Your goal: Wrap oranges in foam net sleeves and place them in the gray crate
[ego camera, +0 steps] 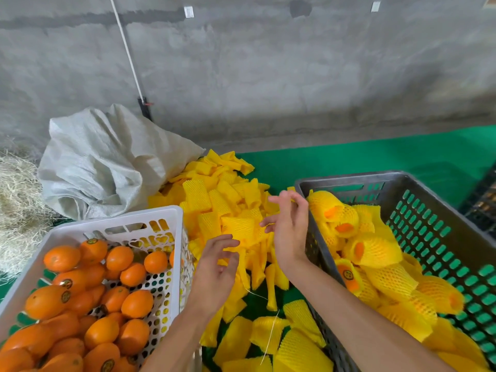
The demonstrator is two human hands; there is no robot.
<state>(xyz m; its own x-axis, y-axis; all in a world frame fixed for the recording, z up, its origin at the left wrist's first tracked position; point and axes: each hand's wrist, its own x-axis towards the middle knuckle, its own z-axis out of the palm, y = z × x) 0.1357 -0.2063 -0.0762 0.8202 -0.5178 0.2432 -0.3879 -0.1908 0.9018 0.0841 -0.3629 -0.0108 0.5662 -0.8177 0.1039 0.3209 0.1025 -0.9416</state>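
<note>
Two bare forearms, no sleeves visible; left grip [214, 269] and right grip [288, 232] ungloved, ringless

Two crates [349, 181], one sack [107, 162], roughly twenty-five bare oranges [134, 303], sleeves [239, 226] uncountable.

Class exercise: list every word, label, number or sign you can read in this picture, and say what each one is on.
No text can be read.
Round dark stickers on the bare oranges in the white basket: a printed mark, too small and blurred to read.
The same sticker on a wrapped orange in the gray crate: unreadable.
Two small white tags on the wall: no writing can be made out.
</note>
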